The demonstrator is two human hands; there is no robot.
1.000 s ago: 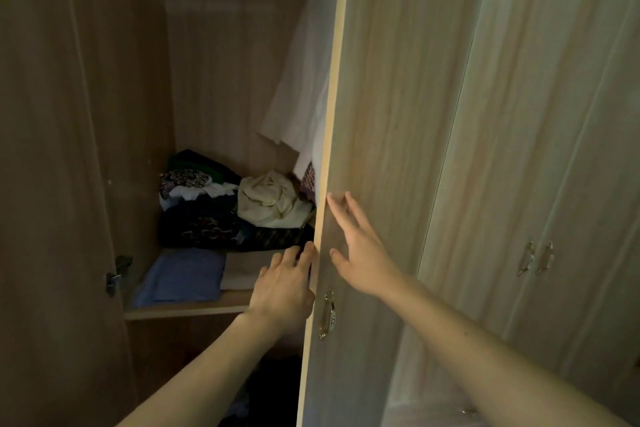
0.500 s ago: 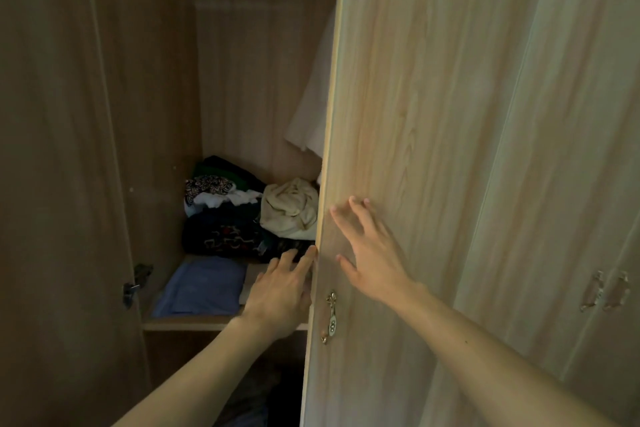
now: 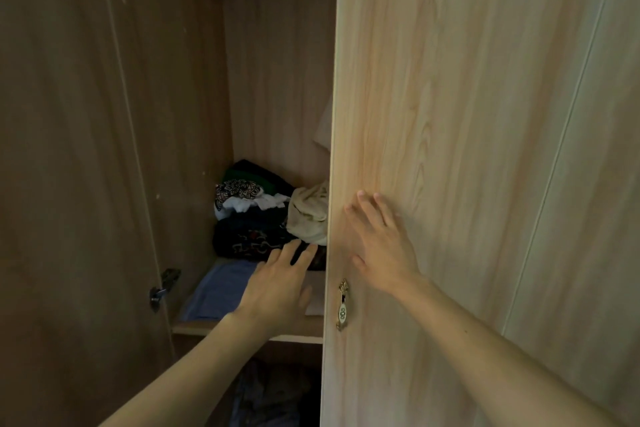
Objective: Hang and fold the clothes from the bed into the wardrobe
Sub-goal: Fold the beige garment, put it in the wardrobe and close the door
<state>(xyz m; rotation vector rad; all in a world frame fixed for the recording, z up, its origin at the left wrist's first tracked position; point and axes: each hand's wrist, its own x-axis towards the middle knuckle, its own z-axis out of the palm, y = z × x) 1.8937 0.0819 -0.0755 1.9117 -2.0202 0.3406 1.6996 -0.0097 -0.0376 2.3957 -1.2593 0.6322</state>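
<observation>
Your right hand [image 3: 382, 250] lies flat on the door [image 3: 450, 149] at centre frame, fingers spread and gripping nothing; it sits just above and right of the brass handle [image 3: 343, 305]. Your left hand [image 3: 280, 284] reaches into the wardrobe [image 3: 277, 62] at lower centre, palm down and fingers loosely extended, holding nothing; its fingertips [image 3: 294, 244] lie at the lower edge of the dark patterned pile [image 3: 249, 236], though you cannot tell whether they touch it. That pile sits on the shelf [image 3: 242, 331] just left of the door's edge; white and floral pieces [image 3: 239, 192] lie on top of it, and a cream garment [image 3: 310, 215] is bunched beside it, partly hidden by the door. A blue folded cloth [image 3: 218, 291] lies flat at the shelf's front, left of your left hand; a pale hanging garment [image 3: 323, 128] shows beside the door's edge at mid frame; a hinge [image 3: 162, 286] is at lower left; dark clothes [image 3: 266, 392] lie below the shelf.
</observation>
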